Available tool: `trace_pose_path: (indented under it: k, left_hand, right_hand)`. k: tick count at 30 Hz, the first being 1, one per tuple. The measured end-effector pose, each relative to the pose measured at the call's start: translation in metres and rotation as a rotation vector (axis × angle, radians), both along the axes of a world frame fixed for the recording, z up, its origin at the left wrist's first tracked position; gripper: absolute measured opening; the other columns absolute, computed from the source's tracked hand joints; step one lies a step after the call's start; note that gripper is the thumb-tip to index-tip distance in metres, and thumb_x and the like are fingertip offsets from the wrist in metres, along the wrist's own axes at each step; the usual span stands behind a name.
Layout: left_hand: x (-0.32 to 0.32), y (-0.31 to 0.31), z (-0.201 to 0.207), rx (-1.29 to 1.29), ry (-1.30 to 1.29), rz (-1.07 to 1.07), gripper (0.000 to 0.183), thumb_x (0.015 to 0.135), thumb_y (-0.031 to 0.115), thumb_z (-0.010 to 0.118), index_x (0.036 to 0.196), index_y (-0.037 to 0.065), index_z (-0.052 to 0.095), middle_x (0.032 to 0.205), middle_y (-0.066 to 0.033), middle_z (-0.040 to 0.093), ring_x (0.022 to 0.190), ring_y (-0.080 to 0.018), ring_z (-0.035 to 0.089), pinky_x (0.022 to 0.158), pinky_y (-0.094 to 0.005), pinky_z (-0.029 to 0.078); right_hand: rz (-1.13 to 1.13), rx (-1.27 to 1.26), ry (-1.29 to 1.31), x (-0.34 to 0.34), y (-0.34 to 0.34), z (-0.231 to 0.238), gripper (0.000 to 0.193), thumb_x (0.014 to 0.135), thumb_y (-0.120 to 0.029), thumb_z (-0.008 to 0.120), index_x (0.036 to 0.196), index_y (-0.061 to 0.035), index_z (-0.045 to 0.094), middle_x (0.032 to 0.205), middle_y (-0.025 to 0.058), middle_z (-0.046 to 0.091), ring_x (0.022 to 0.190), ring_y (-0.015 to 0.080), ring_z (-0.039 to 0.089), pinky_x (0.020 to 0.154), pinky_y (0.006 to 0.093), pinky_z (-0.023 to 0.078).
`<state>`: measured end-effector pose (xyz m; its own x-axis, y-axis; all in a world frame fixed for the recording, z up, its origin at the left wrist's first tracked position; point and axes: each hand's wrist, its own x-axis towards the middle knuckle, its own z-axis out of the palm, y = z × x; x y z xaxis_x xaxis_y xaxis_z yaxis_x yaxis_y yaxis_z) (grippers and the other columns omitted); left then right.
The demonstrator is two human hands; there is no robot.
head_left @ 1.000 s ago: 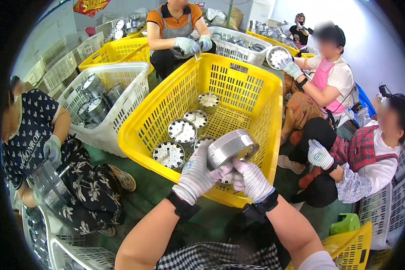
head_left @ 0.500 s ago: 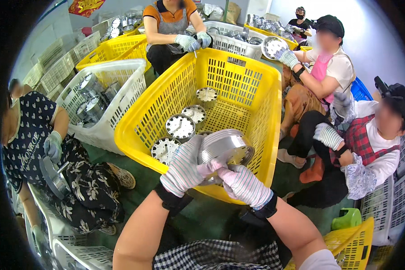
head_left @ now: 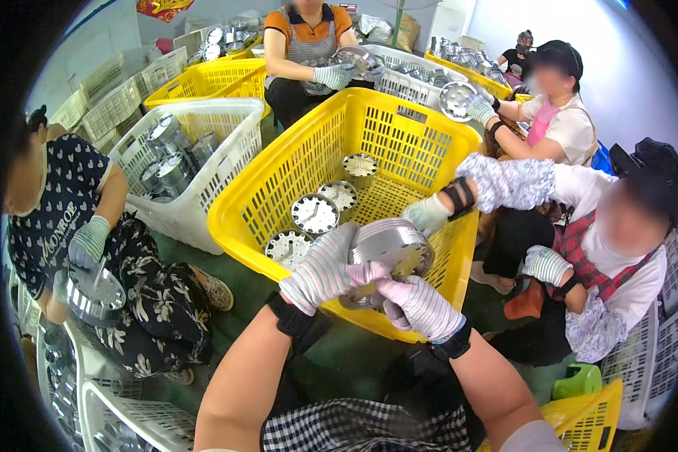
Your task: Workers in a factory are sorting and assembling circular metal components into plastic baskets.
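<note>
My left hand (head_left: 320,271), in a striped glove, grips a shiny round ribbed metal part (head_left: 384,245) over the near rim of a yellow crate (head_left: 237,260). My right hand (head_left: 423,307), gloved alike, is closed in a pinch by the part's lower edge. What its fingers hold, if anything, is hidden. Inside the crate stand several metal cylinders (head_left: 315,215) with white-looking slotted tops. A co-worker's gloved hand (head_left: 428,215) reaches over the crate's right side, close beside the part I hold.
Co-workers sit around the crate, on the left, the far side and the right. A white crate (head_left: 241,147) of metal parts stands on the left. More yellow crates (head_left: 196,83) are behind it. A green plastic stool (head_left: 578,382) is at the lower right, beside another yellow crate (head_left: 591,414).
The right-hand co-worker's arm has come over the crate. The far co-worker now holds a round part. The left co-worker's part has tilted. My hands keep the metal part in nearly the same place.
</note>
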<state>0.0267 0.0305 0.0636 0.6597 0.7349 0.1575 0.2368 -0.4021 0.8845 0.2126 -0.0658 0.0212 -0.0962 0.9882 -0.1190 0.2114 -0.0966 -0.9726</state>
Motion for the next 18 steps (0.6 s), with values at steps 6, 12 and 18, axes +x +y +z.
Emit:
trace_pose_path:
  k: [6,12,18]
  left_hand:
    - [-0.005,0.014,-0.025,-0.384,-0.201,0.025,0.107,0.071,0.063,0.076,0.136,-0.012,0.038,0.13,-0.021,0.054,0.118,-0.0263,0.053,0.099,-0.0342,0.043]
    - [-0.017,0.016,-0.028,-0.526,-0.173,-0.018,0.09,0.076,0.076,0.06,0.128,0.002,0.057,0.115,-0.0079,0.062,0.103,-0.0168,0.055,0.084,-0.0309,0.047]
    - [-0.016,0.006,-0.015,-0.484,-0.054,0.0,0.088,0.077,0.084,0.045,0.125,0.012,0.062,0.11,-0.002,0.062,0.096,-0.0132,0.053,0.073,-0.0288,0.044]
  right_hand:
    - [-0.254,-0.014,0.182,0.004,-0.002,0.016,0.032,0.094,-0.03,0.059,0.09,0.0011,0.066,0.071,0.0035,0.065,0.06,0.0087,0.058,0.056,0.0219,0.045]
    - [-0.422,0.467,0.254,0.029,0.008,0.026,0.051,0.083,-0.024,0.073,0.124,-0.0013,0.054,0.112,0.0085,0.061,0.107,0.0154,0.055,0.097,0.031,0.041]
    - [-0.046,-0.129,0.709,0.041,-0.002,0.019,0.081,0.079,-0.048,0.073,0.138,-0.0009,0.045,0.134,0.0146,0.054,0.121,0.0238,0.054,0.105,0.0407,0.042]
